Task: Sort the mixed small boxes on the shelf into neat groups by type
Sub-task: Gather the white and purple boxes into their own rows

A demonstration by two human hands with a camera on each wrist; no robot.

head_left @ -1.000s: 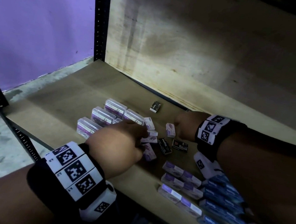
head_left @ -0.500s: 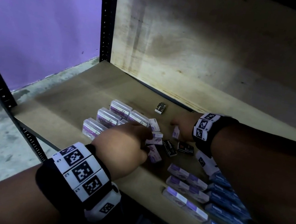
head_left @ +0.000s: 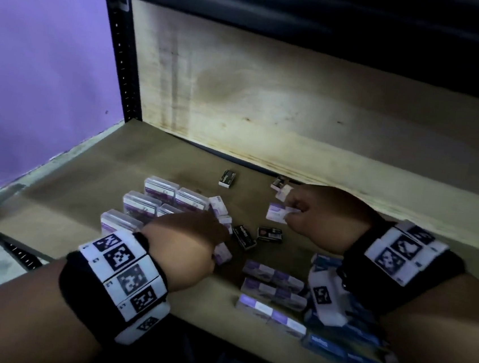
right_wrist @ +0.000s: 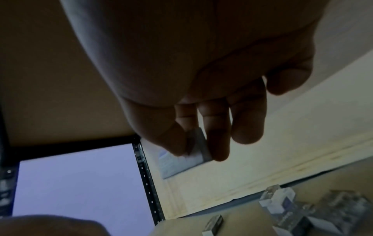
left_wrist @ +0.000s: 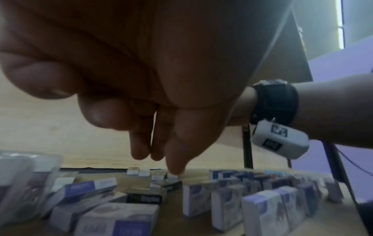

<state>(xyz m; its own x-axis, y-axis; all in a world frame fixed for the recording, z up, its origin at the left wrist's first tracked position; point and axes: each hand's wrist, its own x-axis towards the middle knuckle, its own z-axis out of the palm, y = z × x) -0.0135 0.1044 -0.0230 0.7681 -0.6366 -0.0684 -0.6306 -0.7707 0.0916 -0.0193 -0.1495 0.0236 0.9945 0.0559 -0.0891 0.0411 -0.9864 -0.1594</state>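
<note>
On a plywood shelf [head_left: 78, 182] beside a purple wall [head_left: 36, 77], a person sorts small boxes with both hands. Right hand [head_left: 314, 216] is raised near the shelf's back board [head_left: 299, 105], thumb and fingers pinched on a small white-and-purple box [head_left: 276, 215]; a second small box [head_left: 283, 192] shows at the fingertips, though whether it is held cannot be told. Left hand [head_left: 187, 241] reaches over the loose pile in the middle; its fingers are hidden in the head view, and the left wrist view shows them hanging down, close together, above the boxes, with no box plainly held.

Clear plastic cases [head_left: 161, 186] with purple labels lie in rows on the left part of the shelf; their contents cannot be read. Purple-and-white boxes [head_left: 272, 276] stand in rows at the front edge, with blue boxes [head_left: 342, 348] just to their right. Two black boxes [head_left: 244, 236] lie between the hands, and another black box [head_left: 228, 178] sits alone, well back.

Only the left wrist view shows the word "Staples" on a black box [left_wrist: 145, 198] and the fronts of the purple-and-white rows [left_wrist: 262, 212]. Only the right wrist view shows the pinch from below, thumb on one face of the box [right_wrist: 198, 146] and fingers on the other.
</note>
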